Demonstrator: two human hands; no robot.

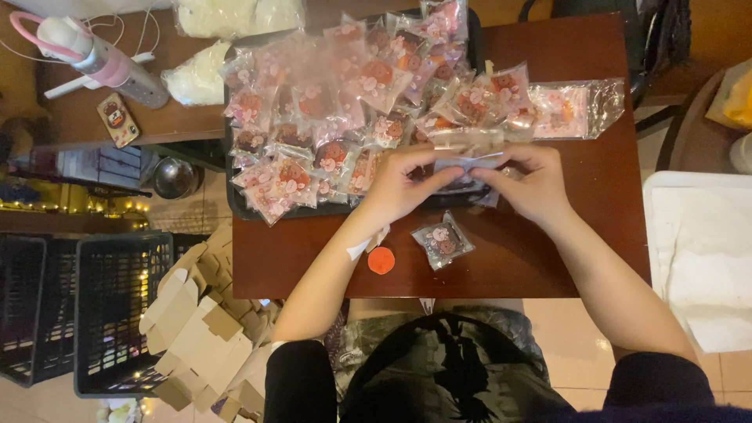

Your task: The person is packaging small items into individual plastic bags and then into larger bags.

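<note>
Landmark: we place everything relative to the black tray (232,196), which sits on the dark red desk (595,227).
Bottle: left of the tray and beyond its far corner we see a pink-handled drink bottle (102,63) lying on its side, with a small phone (118,120) just below it.
Crates and boxes: below-left of the tray, off the desk, stand black crates (110,313) and a heap of folded cardboard boxes (204,329), seemingly kept within reach.
Tray contents: sealed cookie packets (313,125) with pink flower print lie piled loosely over the tray.
Left hand (399,184): at the tray's near edge; its fingers are clenched on one end of a clear cellophane packet (468,160).
Packet: held level between both hands just above the tray's near edge, we judge so that its open flap can be pressed flat.
Right hand (533,184): right of the left hand; its fingers pinch the packet's other end.
Loose items: nearer us than the tray lie one finished packet (443,240) and an orange disc (381,261).
Empty bags: beyond the tray's right end lie flat printed bags (576,106).
</note>
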